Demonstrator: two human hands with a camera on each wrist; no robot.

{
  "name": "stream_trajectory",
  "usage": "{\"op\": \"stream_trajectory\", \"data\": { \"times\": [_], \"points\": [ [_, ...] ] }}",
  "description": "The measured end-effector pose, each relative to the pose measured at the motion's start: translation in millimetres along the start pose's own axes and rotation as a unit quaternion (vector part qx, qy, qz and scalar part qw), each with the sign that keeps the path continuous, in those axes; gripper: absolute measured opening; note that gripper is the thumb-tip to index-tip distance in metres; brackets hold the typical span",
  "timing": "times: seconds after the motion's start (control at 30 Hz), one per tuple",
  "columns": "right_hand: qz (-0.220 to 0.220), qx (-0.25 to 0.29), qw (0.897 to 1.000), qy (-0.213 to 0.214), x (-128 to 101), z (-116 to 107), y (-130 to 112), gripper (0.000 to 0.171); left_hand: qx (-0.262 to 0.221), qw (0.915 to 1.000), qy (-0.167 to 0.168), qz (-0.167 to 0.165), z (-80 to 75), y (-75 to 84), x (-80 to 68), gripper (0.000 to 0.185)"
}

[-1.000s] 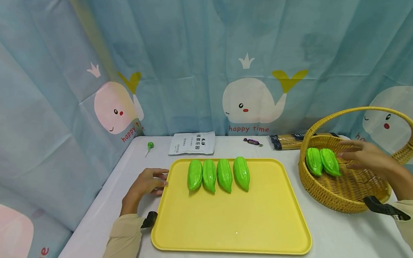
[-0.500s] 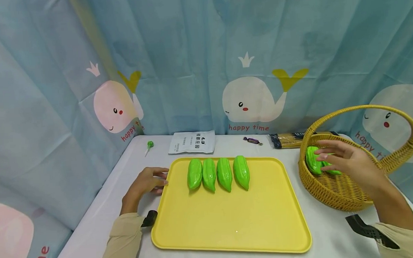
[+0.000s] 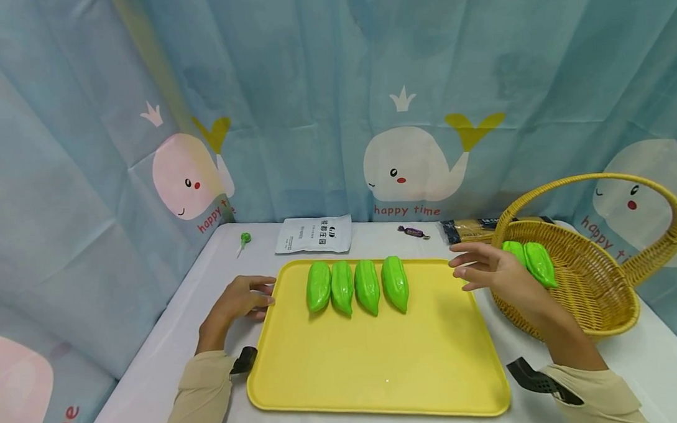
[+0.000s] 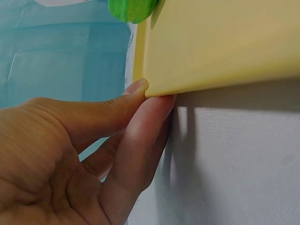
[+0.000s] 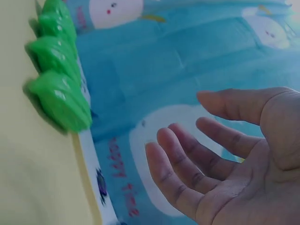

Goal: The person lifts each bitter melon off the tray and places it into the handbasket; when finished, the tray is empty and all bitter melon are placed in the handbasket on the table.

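Since the earlier views, the right hand (image 3: pixel 488 271) has moved left from over the basket (image 3: pixel 593 283) to above the back right corner of the yellow tray (image 3: pixel 372 366). It is spread and holds nothing, its fingers slightly bent and pointing toward four green fruits (image 3: pixel 366 287) in a row on the tray's back part. The rightmost fruit (image 3: pixel 395 284) lies a little apart from the other three, nearest that hand. Two more fruits (image 3: pixel 540 265) rest side by side in the basket near its left wall, one partly hidden by the hand. The left hand (image 3: pixel 245 297) pinches the tray's left rim between thumb and fingers. The work seems to be handling the fruits one at a time. To do it well, the right hand should come down over the rightmost fruit, wrap its thick middle and lift straight up, so its neighbour is not nudged. The glossy skin may slip, so a full grip looks safer than fingertips; the left hand should steady the rim without raising it.
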State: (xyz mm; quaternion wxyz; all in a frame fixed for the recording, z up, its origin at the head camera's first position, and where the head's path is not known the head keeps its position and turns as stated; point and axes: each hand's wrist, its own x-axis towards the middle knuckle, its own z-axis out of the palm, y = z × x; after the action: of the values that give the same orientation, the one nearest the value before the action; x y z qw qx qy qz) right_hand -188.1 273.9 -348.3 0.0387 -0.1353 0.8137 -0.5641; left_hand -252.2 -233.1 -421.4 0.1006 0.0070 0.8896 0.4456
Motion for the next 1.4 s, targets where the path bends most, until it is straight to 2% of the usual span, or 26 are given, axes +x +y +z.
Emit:
{"op": "stream_trajectory", "data": {
  "times": [0.13, 0.6, 0.83, 1.0, 1.27, 1.4],
  "points": [
    [-0.003, 0.007, 1.0, -0.009, 14, 18, 1, 0.054, 0.005, 1.0, 0.004, -0.003, 0.0, -1.2, 0.6, 0.05],
    [0.039, 0.016, 0.999, -0.031, 54, 65, 19, 0.052, 0.014, 0.9999, 0.0, 0.006, 1.5, -1.1, 2.1, 0.05],
    [0.079, 0.002, 0.996, -0.028, 60, 72, 27, 0.057, 0.019, 0.9998, 0.001, 0.001, 0.9, 1.6, 0.9, 0.05],
    [0.1, -0.004, 0.994, -0.044, 61, 74, 34, 0.062, 0.021, 0.9998, -0.001, -0.002, 0.3, 3.3, 0.9, 0.05],
    [0.094, -0.015, 0.991, -0.093, 62, 80, 39, 0.063, 0.026, 0.9996, -0.001, -0.006, 1.4, 1.5, 0.4, 0.051],
    [0.093, -0.015, 0.991, -0.096, 61, 82, 38, 0.06, 0.02, 0.9998, -0.003, 0.001, 0.9, 1.6, 0.9, 0.051]
  ]
}}
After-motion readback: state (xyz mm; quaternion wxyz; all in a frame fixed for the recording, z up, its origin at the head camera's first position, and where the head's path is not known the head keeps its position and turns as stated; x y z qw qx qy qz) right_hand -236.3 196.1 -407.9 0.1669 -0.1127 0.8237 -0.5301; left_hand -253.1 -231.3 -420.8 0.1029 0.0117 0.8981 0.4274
